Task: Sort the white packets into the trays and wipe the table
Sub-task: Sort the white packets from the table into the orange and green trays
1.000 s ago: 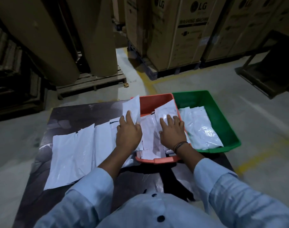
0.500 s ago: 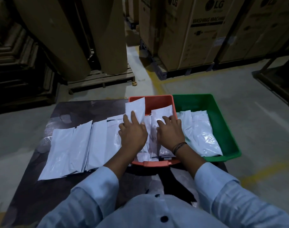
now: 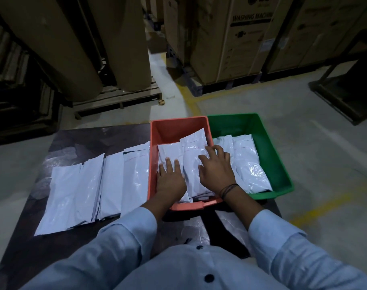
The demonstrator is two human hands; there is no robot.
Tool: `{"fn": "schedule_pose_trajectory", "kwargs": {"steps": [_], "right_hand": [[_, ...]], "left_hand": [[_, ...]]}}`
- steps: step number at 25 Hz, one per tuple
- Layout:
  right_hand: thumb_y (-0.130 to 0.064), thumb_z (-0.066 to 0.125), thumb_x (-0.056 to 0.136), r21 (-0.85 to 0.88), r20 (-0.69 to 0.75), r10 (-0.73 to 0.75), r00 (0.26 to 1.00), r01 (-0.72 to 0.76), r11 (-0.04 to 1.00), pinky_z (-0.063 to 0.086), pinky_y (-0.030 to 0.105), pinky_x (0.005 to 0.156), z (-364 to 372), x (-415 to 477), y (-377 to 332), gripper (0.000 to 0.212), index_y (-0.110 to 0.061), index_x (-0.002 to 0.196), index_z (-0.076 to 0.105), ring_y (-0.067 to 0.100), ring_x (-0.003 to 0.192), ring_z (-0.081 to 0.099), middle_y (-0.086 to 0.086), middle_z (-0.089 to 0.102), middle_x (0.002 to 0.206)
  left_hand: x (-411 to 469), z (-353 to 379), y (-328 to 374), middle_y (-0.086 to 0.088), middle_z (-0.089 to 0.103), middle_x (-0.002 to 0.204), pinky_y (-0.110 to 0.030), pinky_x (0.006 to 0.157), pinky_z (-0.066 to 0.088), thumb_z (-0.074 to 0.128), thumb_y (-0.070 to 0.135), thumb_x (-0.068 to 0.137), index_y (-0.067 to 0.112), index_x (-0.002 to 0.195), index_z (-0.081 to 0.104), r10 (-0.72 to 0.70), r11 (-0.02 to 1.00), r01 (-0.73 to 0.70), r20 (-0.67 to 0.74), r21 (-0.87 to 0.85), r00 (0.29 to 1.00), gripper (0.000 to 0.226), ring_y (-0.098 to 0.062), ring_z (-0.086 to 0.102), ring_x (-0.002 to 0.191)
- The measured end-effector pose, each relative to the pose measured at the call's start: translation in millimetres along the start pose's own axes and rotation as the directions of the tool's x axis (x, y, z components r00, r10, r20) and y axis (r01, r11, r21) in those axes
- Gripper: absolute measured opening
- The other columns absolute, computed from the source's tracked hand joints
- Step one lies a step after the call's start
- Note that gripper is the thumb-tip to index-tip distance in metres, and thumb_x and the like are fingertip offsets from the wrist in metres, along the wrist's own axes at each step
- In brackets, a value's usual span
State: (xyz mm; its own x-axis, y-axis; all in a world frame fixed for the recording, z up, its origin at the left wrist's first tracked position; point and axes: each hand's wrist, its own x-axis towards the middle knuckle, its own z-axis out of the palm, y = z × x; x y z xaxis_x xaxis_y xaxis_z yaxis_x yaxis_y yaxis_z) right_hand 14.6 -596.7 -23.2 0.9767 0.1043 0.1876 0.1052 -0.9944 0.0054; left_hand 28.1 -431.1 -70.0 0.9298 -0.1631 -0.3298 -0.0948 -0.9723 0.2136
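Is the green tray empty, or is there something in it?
Not empty: white packets lie inside the green tray, covering most of its floor.

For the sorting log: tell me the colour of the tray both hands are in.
Orange-red; the tray shows best in the head view.

Left hand (image 3: 171,181) palm-down, fingers (image 3: 169,164) straight, close together; right hand (image 3: 217,171) palm-down just beside it, fingers spread, lightly bent; 2 forearms (image 3: 239,203) extended forward.

Orange plastic tray (image 3: 179,127): 12 o'clock, white plastic packets (image 3: 192,164) flat inside.
Green plastic tray (image 3: 279,164): touching its 3 o'clock side, likewise filled.
Loose packets (image 3: 90,185): overlapping row, 9 o'clock.
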Motion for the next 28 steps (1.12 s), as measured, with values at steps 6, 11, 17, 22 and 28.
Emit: {"fn": "schedule_pose_trajectory", "kwargs": {"steps": [6,11,17,22,28], "right_hand": [[-0.028,0.06,0.079,-0.018,-0.022,0.006,1.0,-0.007,1.0,0.037,0.048,0.089,-1,2,-7,0.031,-0.016,0.106,0.069,0.037,0.123,0.044,0.011,0.056,0.134],[-0.029,0.063,0.079,0.008,-0.033,0.021,0.999,-0.02,1.0,0.036,0.049,0.093,-4,14,-18,0.037,-0.018,0.114,0.067,0.038,0.128,0.043,0.012,0.054,0.138],[-0.031,0.061,0.08,0.07,-0.065,-0.006,0.998,0.011,0.998,0.037,0.052,0.096,-11,44,-66,0.04,-0.017,0.118,0.065,0.039,0.128,0.044,0.012,0.054,0.141],[-0.03,0.057,0.083,0.135,-0.063,-0.07,0.996,0.077,0.988,0.036,0.051,0.096,-10,57,-130,0.038,-0.018,0.118,0.064,0.039,0.126,0.043,0.011,0.052,0.141],[-0.026,0.066,0.08,0.182,-0.019,-0.139,0.99,0.141,0.973,0.039,0.052,0.099,1,64,-205,0.042,-0.016,0.121,0.064,0.042,0.127,0.044,0.014,0.053,0.14]], "left_hand": [[9,-2,-3,-0.018,-0.02,0.166,-0.056,0.124,0.006,0.03,0.036,0.108,0.014,0.161,-0.011,0.014,1.0,-0.012,0.111,-0.016,0.994,0.071,-0.047,-0.003,0.154],[-2,-39,-4,-0.018,0.009,0.169,-0.053,0.127,0.006,0.049,0.03,0.102,0.012,0.162,0.011,0.139,0.99,-0.133,-0.17,0.05,0.975,0.073,-0.04,0.008,0.156],[-18,-84,-57,-0.013,0.019,0.168,-0.046,0.12,0.026,0.038,0.028,0.106,0.016,0.159,0.026,-0.05,0.989,-0.016,-0.427,-0.149,0.903,0.056,-0.033,0.021,0.154],[-37,-82,-145,-0.012,0.022,0.167,-0.047,0.119,0.028,0.039,0.031,0.107,0.016,0.158,0.029,-0.237,0.965,0.163,-0.422,-0.204,0.875,0.054,-0.033,0.025,0.152],[-59,-69,-238,-0.018,0.028,0.163,-0.051,0.114,0.035,0.043,0.031,0.105,0.011,0.156,0.034,-0.335,0.939,0.268,-0.382,-0.217,0.861,0.055,-0.038,0.033,0.147]]}}
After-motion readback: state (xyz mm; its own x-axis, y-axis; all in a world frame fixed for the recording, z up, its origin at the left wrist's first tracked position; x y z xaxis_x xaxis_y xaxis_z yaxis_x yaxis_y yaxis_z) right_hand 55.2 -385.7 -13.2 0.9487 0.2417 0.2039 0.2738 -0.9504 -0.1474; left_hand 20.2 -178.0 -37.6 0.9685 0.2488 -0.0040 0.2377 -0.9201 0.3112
